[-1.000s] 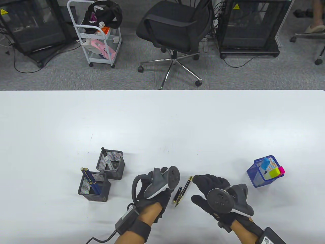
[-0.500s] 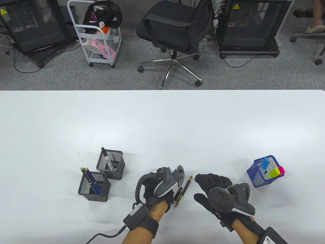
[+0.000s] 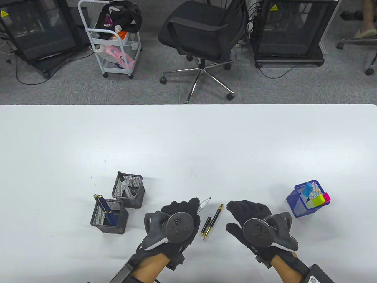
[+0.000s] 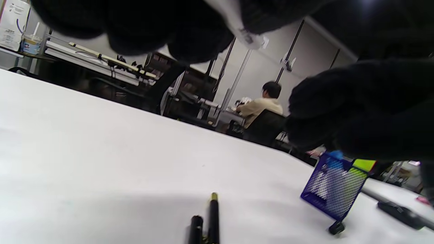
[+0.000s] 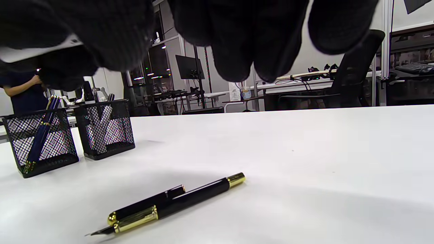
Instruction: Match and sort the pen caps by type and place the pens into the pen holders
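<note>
An uncapped black and gold fountain pen (image 3: 214,219) lies on the white table (image 3: 188,141) between my hands, its cap (image 3: 206,225) close beside it on the left. In the right wrist view the fountain pen (image 5: 190,198) and cap (image 5: 145,206) lie side by side. My left hand (image 3: 191,206) is palm down just left of them and grips a white marker (image 3: 203,203) whose black tip points away. My right hand (image 3: 237,209) hovers right of the pen with relaxed fingers, holding nothing.
Two black mesh holders stand at the left: the near one (image 3: 98,219) has blue pens, the far one (image 3: 138,193) a white marker. A blue mesh holder (image 3: 294,203) with highlighters stands at the right. A small dark object (image 4: 400,213) lies beyond the blue holder (image 4: 334,193).
My left hand has rolled from its side to palm down and shifted left and back; the white marker now shows in its fingers. The right hand has hardly moved.
</note>
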Tool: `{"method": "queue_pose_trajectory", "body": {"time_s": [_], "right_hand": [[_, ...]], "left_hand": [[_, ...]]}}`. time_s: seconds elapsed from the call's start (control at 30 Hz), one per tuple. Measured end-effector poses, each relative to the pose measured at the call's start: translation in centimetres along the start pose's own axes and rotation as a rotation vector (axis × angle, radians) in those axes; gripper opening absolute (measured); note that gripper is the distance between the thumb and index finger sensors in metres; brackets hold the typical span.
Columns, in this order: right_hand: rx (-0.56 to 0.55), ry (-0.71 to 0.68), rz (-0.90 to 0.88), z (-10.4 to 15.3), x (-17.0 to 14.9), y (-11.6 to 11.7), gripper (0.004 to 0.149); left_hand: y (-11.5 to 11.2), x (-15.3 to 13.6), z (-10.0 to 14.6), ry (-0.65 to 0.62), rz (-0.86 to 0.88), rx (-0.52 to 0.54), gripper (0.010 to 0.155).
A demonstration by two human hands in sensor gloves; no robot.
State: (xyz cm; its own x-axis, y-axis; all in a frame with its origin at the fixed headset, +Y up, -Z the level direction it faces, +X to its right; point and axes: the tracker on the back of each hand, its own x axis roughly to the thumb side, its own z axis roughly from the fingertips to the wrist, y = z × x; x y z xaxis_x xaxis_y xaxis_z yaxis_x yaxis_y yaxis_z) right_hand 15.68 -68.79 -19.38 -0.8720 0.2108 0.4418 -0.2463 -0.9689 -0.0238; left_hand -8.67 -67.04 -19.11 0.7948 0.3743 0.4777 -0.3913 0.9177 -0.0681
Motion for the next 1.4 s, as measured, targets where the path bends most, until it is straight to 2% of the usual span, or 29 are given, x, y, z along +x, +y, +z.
{"method": "queue_pose_trajectory", "body": {"time_s": [0.1,0.2,0.5,0.67,0.93,1.17,1.3,1.4], "right_hand": [[-0.004,0.007,-0.007,0.2,-0.2,-0.3,0.069],[0.055,0.039,0.026,0.2,-0.9,-0.7,0.068],[0.236,0.321,0.221,0.1,-6.0,-0.8,0.065],[0.366,0.449,0.340,0.0,-8.3,0.9,0.063],[0.549,0.538,0.568,-0.6,-8.6,4.4,0.069],[0.603,0.560,0.643,-0.9,-8.8,6.4,0.066],[0.539,0.539,0.664,-1.1,-8.9,6.7,0.060],[0.532,0.538,0.650,-1.1,-9.0,6.8,0.059]], "left_hand": [[-0.3,-0.6,1.1,-0.010,0.062,0.030,0.059],[-0.1,-1.0,1.8,-0.008,0.059,0.035,0.058],[-0.6,-1.9,2.4,0.008,0.072,0.002,0.057],[-0.6,-1.9,2.5,0.006,0.077,-0.002,0.057],[-0.7,-1.8,2.5,-0.004,0.072,-0.011,0.056],[-0.8,-1.9,2.5,0.001,0.080,-0.019,0.056],[-0.8,-2.0,2.5,0.004,0.083,-0.025,0.056],[-1.0,-2.0,2.4,0.007,0.080,-0.036,0.056]]}}
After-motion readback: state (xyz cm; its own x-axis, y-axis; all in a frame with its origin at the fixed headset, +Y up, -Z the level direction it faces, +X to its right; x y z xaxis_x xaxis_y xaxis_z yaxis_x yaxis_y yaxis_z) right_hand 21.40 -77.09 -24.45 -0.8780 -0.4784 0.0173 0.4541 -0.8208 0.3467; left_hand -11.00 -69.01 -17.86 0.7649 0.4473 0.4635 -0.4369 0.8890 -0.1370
